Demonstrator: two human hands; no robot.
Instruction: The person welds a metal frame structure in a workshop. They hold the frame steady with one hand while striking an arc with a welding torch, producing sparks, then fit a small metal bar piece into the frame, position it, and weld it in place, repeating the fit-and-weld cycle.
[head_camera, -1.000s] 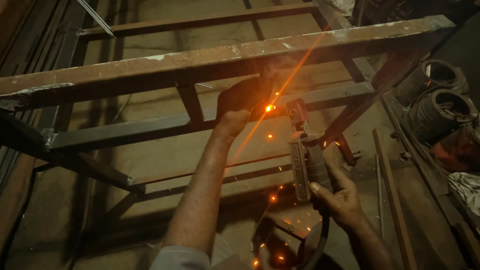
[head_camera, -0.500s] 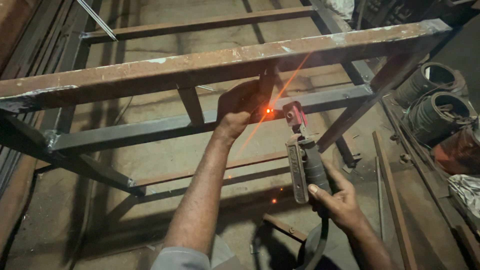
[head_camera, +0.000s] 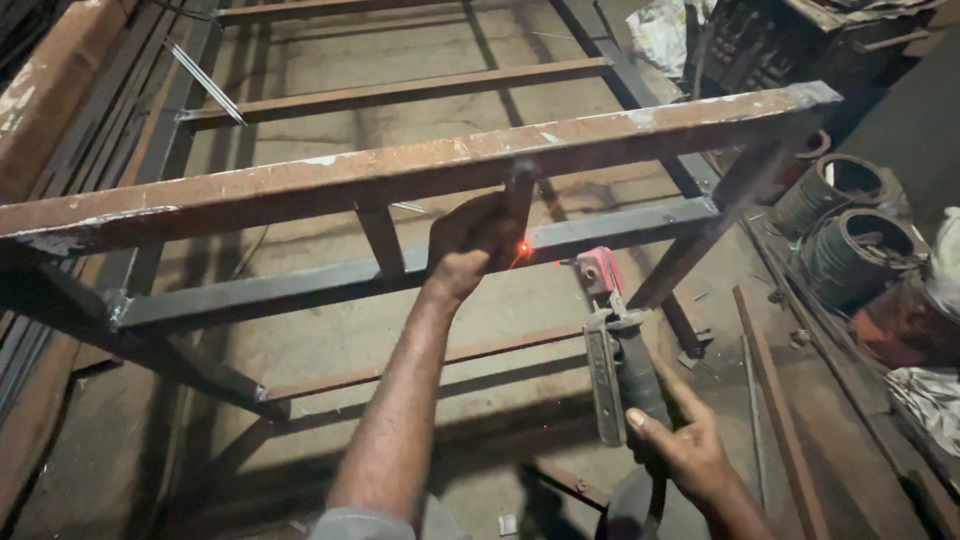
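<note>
Dusty workshop floor (head_camera: 330, 330) below, and the short upright bar (head_camera: 521, 205) sits gripped in the left hand (head_camera: 470, 245), a spot glowing red beside it. Right hand (head_camera: 685, 455) clasps the grinder (head_camera: 615, 350), just off the frame (head_camera: 400, 170). Tidying the joint, I'd judge. Crumpled pale wrapping (head_camera: 665, 30) far beyond.

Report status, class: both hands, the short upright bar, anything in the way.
Left hand grips short upright bar against rusty frame rail. Right hand holds electrode holder, tip off the glowing spot. Nothing between them.
</note>
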